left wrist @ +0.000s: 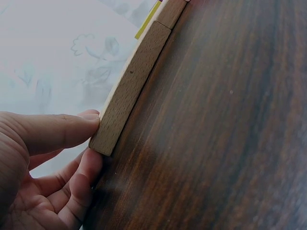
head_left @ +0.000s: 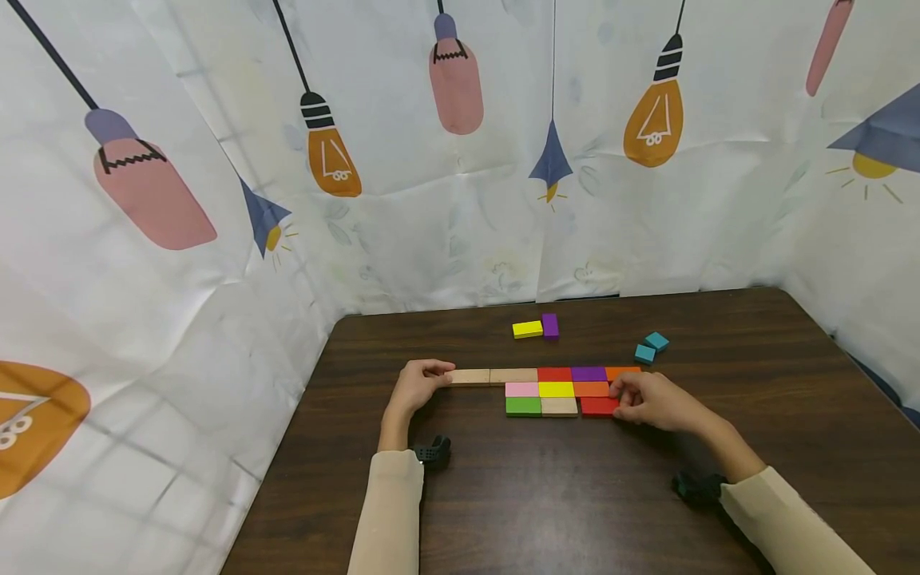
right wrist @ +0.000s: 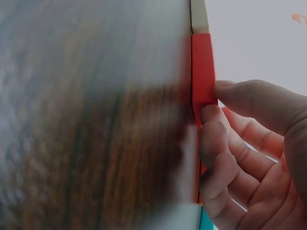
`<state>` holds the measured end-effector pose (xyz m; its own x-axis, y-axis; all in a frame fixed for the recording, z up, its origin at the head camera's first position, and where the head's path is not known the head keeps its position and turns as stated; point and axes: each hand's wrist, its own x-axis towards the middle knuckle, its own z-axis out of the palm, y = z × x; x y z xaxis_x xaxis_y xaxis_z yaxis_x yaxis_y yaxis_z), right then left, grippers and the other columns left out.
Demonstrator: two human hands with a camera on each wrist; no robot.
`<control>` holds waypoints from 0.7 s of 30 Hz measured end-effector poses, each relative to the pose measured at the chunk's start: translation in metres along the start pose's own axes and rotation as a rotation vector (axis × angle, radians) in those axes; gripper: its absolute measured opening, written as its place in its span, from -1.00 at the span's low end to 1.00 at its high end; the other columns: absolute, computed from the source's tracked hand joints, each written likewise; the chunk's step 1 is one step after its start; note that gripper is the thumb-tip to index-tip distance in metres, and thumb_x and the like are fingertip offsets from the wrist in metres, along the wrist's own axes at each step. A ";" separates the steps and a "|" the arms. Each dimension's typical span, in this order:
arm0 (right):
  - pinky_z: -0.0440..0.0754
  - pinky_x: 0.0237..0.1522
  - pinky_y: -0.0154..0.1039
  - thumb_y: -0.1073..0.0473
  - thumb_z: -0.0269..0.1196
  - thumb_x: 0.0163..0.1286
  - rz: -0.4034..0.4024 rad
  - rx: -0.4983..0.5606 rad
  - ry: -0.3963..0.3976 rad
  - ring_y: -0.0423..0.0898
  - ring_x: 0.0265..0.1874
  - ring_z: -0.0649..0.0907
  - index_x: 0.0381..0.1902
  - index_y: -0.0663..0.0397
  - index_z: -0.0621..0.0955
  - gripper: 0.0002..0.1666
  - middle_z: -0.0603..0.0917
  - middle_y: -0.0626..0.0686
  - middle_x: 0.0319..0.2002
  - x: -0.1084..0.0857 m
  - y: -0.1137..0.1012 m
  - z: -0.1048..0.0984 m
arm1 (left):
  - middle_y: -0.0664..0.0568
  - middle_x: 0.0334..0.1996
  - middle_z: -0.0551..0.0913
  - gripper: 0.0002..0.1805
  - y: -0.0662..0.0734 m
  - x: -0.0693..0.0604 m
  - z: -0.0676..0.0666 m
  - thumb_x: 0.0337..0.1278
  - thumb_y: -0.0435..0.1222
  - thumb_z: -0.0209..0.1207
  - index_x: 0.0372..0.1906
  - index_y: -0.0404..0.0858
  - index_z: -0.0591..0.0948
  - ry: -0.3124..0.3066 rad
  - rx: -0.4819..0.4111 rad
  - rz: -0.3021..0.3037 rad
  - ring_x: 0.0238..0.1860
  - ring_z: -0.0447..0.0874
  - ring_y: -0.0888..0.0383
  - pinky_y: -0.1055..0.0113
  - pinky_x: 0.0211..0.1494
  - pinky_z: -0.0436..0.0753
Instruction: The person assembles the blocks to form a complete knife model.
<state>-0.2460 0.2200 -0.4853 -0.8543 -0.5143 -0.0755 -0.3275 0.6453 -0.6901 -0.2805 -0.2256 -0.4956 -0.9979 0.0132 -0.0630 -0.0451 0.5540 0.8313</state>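
Flat colored blocks lie in three touching rows on the table. My left hand pinches the left end of a plain wooden block, thumb against its end in the left wrist view. A second plain block, then red, purple and orange blocks continue that back row. Pink, yellow and orange blocks form the middle row. In front lie a green block and a plain one. Beside them, across a small gap, my right hand pinches a red block by its right end.
Behind the rows lie a loose yellow block and a purple block. Two blue blocks sit at the back right. The dark wooden table meets a lamp-patterned curtain at its back edge.
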 end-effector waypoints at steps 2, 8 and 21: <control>0.52 -0.45 -0.34 0.12 0.42 0.36 0.002 -0.006 0.007 -0.26 -0.56 0.51 -0.08 0.13 0.60 -0.70 0.57 -0.12 -0.48 0.000 -0.001 0.001 | -0.02 -0.16 0.76 -0.80 0.000 0.000 -0.001 0.30 -0.27 0.35 -0.03 -0.09 0.81 -0.002 0.002 0.001 -0.25 0.62 0.07 0.26 -0.18 0.58; 0.51 -0.44 -0.36 0.15 0.42 0.35 -0.005 -0.013 0.027 -0.27 -0.53 0.51 -0.12 0.12 0.62 -0.75 0.58 -0.13 -0.47 0.002 -0.003 0.003 | -0.03 -0.14 0.76 -0.80 0.001 -0.001 -0.001 0.31 -0.26 0.34 -0.02 -0.09 0.81 -0.009 0.012 0.006 -0.23 0.62 0.08 0.24 -0.16 0.59; 0.52 -0.44 -0.36 0.14 0.42 0.36 -0.020 -0.012 0.032 -0.27 -0.53 0.51 -0.13 0.11 0.61 -0.75 0.59 -0.13 -0.47 0.003 -0.003 0.005 | -0.03 -0.13 0.76 -0.81 0.003 -0.002 -0.001 0.32 -0.27 0.33 -0.03 -0.10 0.81 -0.012 0.007 -0.002 -0.22 0.63 0.07 0.19 -0.12 0.61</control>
<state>-0.2454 0.2137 -0.4871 -0.8597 -0.5093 -0.0385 -0.3497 0.6418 -0.6824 -0.2784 -0.2250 -0.4925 -0.9972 0.0218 -0.0713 -0.0469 0.5600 0.8272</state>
